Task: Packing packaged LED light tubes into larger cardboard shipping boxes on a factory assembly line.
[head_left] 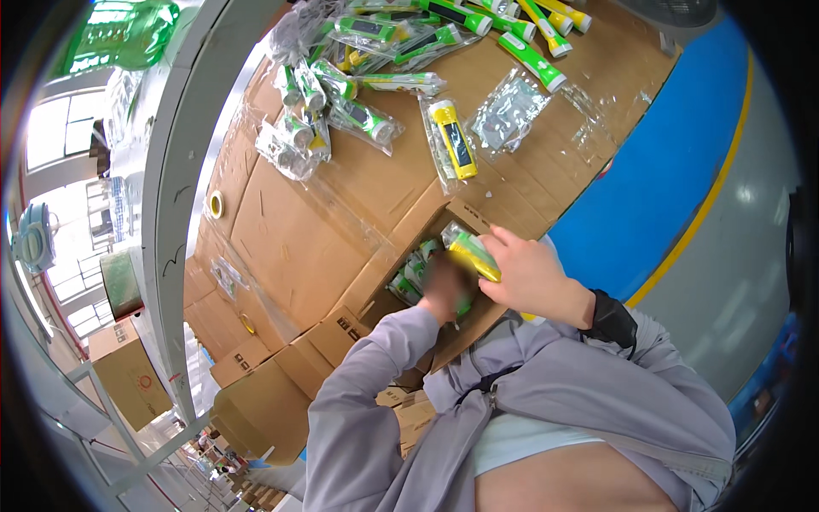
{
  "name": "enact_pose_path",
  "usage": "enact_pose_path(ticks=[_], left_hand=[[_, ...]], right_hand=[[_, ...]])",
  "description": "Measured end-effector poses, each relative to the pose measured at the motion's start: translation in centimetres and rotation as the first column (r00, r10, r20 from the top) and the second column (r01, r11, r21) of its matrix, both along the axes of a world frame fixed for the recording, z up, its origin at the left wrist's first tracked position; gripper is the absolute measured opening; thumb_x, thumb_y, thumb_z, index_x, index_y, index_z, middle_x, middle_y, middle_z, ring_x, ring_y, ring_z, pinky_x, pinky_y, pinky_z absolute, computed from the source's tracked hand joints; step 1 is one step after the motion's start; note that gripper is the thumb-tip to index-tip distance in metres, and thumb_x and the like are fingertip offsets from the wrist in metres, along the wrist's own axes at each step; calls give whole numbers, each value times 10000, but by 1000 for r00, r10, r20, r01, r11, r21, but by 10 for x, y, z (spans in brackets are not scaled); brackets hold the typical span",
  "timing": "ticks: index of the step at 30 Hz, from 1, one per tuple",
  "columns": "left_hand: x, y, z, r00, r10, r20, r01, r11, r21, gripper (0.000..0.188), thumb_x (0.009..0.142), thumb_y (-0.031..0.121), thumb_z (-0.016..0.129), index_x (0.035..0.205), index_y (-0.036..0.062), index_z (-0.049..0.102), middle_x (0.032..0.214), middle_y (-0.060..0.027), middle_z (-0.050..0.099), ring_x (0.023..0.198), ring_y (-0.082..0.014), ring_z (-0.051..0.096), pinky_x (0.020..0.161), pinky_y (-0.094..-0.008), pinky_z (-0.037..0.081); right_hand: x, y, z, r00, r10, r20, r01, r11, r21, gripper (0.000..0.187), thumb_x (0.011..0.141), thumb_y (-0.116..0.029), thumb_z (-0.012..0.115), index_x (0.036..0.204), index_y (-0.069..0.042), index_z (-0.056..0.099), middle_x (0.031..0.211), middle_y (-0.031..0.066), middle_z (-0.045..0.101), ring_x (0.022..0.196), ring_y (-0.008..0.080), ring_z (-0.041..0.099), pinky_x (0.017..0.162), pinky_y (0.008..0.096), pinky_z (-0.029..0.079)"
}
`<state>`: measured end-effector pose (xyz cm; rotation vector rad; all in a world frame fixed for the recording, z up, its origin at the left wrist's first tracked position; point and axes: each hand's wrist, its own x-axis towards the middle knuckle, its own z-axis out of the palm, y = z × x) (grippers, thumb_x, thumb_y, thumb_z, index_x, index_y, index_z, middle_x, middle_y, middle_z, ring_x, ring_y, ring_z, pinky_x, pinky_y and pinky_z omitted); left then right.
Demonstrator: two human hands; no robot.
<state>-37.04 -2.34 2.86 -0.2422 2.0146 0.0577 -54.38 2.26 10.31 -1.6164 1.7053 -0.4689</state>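
Note:
An open cardboard carton (pixel 467 343) stands right in front of me, with several bagged green-and-white flashlights (pixel 408 280) inside. My right hand (pixel 536 275) is closed round a yellow-and-green flashlight (pixel 474 258) in a clear bag, held over the carton's far right side. Down in the carton's opening is my left hand (pixel 445 294); its fingers are blurred, so what they touch is hidden. Beyond the carton, a yellow flashlight (pixel 454 141) with a dark panel lies on a clear bag. Farther back is a heap of bagged green flashlights (pixel 363 115), with unbagged ones (pixel 533 64) to its right.
Flattened cardboard (pixel 307 230) covers the work surface. A clear plastic bag (pixel 509 111) lies near its right side, a tape roll (pixel 216 204) at the left. A grey metal post (pixel 171 171) rises along the left edge. Blue flooring (pixel 636 171) lies to the right.

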Motion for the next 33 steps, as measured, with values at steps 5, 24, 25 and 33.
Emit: enact_pose_path(ticks=[5,24,25,33], left_hand=[[38,-37,-17,579,759,-298,-715,648,261,636,689,333,626,1239,42,495,1358,-175,381,1276,-312,334,1067,-434,265],[11,2,-61,-209,845,-493,-977,-205,64,721,675,278,721,1124,-67,276,875,-193,644,853,-310,645,719,-363,520],[10,3,-54,-203,832,-516,-978,-193,72,705,655,277,737,1095,-61,302,870,-189,644,842,-313,646,717,-362,521],[-1,7,-21,-164,827,-538,-981,-195,-2,829,670,338,737,1192,-144,309,902,-186,645,802,-305,654,693,-371,531]], right_hand=[[8,-13,2,965,233,-121,-209,961,184,550,660,-282,684,1102,3,524,920,182,593,739,347,618,658,421,505],[-4,-46,5,844,503,-187,-438,847,301,287,569,-241,649,727,-4,608,715,181,614,718,357,611,675,419,499],[-5,-47,5,833,520,-189,-455,838,300,287,569,-241,649,727,-4,608,715,181,614,718,357,611,675,419,499],[-24,-54,15,723,644,-250,-533,750,391,320,559,-305,657,698,-19,626,698,163,619,722,339,614,669,415,499]])
